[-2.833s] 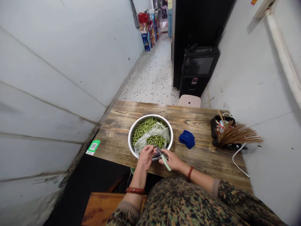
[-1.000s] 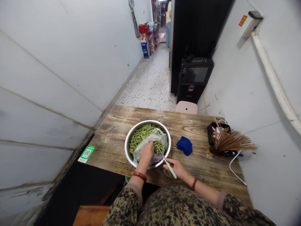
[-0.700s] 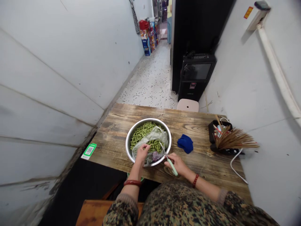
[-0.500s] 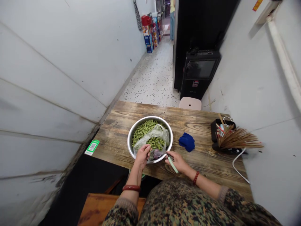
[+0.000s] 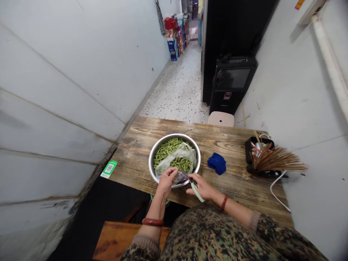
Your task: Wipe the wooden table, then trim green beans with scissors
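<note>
A steel basin (image 5: 151, 156) of green soybean pods (image 5: 169, 146) stands on the wooden table. A clear plastic bag (image 5: 174, 157) lies across the pods, with more pods and something purplish in its near part. Over the basin's near side, my left hand (image 5: 165, 181) is closed in a pinch on what looks like a small green pod, mostly hidden by the fingertips. My right hand (image 5: 202, 186) holds scissors with pale green handles (image 5: 197, 193) at the near right rim. Their dark blades point up and left, close to my left fingertips.
A crumpled blue cloth (image 5: 216, 163) lies right of the basin. Further right, a black holder (image 5: 248, 150) and a bundle of thin sticks (image 5: 280, 159) sit by the wall. A QR code card (image 5: 109, 169) is at the left edge. Beyond the table are a pink stool (image 5: 221, 119) and black speaker (image 5: 231, 85).
The scissors have moved left and forward over the basin, their blades now close to my left fingertips. My left hand stays in its pinch; the view has shifted slightly.
</note>
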`<action>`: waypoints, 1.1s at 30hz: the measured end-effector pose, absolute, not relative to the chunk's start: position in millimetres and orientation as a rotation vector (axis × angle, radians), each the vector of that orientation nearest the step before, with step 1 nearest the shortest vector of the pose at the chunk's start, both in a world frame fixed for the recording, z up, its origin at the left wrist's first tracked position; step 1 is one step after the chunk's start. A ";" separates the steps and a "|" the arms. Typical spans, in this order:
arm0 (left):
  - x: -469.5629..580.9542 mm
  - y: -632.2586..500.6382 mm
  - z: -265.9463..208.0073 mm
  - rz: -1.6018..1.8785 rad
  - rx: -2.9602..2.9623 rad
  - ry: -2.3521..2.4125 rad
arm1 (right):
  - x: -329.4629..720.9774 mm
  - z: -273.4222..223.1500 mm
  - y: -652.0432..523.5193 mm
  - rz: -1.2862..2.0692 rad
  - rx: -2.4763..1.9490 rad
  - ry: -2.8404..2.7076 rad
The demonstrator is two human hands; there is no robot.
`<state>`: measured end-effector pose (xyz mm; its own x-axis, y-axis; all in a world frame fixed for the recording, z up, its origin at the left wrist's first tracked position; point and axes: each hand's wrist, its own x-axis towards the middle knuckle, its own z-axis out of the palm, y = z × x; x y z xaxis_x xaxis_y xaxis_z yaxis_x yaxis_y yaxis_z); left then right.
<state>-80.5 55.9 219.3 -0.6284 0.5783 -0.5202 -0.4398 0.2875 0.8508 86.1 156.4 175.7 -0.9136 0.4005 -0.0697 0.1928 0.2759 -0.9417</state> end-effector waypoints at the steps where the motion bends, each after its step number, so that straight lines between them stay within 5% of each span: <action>1: -79.6 56.1 219.7 1.480 0.137 1.693 | 84.6 176.8 156.0 1.706 -0.546 -2.368; 33: -77.5 55.7 214.7 1.387 0.147 1.698 | 62.5 165.0 148.1 1.722 -0.487 -2.273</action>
<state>-77.5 55.7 214.7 -0.5789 0.5936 -0.5590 -0.4292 0.3611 0.8279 62.5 148.1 165.0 -0.9136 0.4066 -0.0040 0.1139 0.2466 -0.9624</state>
